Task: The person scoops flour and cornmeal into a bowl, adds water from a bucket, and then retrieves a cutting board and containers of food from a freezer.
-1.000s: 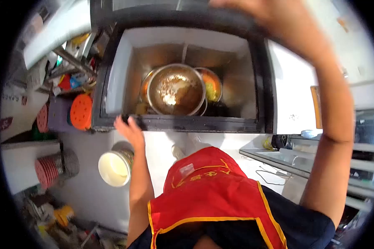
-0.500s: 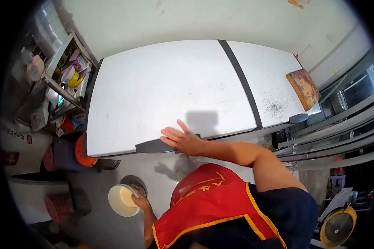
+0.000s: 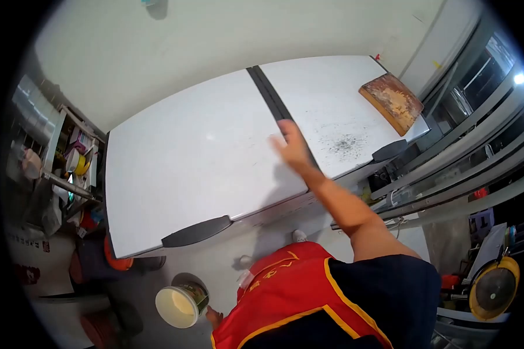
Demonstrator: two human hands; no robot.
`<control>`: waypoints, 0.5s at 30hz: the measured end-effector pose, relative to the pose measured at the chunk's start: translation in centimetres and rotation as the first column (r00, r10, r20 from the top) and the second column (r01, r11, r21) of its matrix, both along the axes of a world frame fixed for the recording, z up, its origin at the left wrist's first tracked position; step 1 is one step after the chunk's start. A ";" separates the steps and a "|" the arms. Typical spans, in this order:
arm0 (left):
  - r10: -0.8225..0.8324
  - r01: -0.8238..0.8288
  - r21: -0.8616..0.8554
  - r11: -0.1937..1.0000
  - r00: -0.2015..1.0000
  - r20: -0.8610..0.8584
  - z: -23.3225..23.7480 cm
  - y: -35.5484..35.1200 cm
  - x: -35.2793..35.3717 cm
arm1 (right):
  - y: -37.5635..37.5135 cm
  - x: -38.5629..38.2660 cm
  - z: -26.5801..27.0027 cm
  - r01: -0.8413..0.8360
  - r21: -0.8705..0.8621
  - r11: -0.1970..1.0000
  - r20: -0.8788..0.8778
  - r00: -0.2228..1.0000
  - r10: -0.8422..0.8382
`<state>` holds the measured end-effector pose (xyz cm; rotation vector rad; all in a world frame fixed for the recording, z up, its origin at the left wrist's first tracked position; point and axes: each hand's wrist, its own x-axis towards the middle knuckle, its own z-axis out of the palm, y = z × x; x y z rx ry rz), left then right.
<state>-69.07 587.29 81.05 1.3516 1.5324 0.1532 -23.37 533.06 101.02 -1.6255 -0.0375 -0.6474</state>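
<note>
My left hand (image 3: 213, 317) is low at the bottom, at the right rim of a white bucket (image 3: 174, 307) with pale yellow contents; its fingers are closed at the bucket's side. Above the chest freezer's white lid (image 3: 186, 157), near the dark seam, my right hand (image 3: 291, 145) is raised, blurred by motion, fingers apart and nothing in it. A dark grey handle (image 3: 197, 231) sits on the left lid's front edge, and another handle (image 3: 390, 150) on the right lid.
A wooden board (image 3: 393, 102) lies on the right lid, near dark specks. Shelves (image 3: 58, 168) with small items stand at the left. Metal rails (image 3: 448, 157) run along the right. A yellow-rimmed round object (image 3: 494, 288) is at lower right.
My right hand has left the left lid's handle and moved right and up over the lids. The view has turned right. My left hand stays with the bucket.
</note>
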 end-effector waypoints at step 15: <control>-0.278 0.275 0.298 0.914 0.960 -0.034 3.3 -31.5 6.3 | -40.5 5.3 -21.1 0.648 -0.384 0.658 -0.509 0.446 -0.736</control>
